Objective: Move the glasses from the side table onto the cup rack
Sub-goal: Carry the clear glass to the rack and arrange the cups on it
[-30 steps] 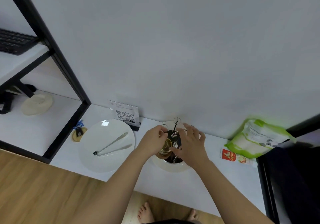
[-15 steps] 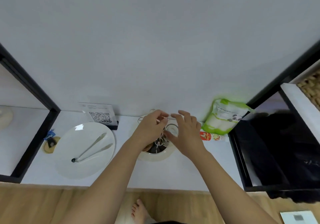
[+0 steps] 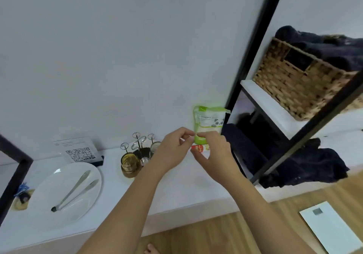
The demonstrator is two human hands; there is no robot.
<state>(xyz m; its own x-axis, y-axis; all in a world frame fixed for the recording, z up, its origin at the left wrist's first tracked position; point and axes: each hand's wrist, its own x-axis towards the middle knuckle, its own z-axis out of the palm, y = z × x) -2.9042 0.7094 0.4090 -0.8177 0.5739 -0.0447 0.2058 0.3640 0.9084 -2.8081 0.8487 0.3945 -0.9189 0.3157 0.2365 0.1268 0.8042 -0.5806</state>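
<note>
Both hands have been drawn rightward off the cup rack [image 3: 137, 155], where an amber glass [image 3: 129, 160] is seated. Left hand [image 3: 172, 151] and right hand [image 3: 214, 155] are pinched together; contents cannot be told.

A single head-worn wide-angle view looks forward and down from above a white counter [image 3: 196, 191] against a wall [image 3: 117, 57]. Both forearms reach in from the bottom edge. A shelf frame [image 3: 253, 47] leans at right, and the wooden floor [image 3: 225, 234] shows beneath.
</note>
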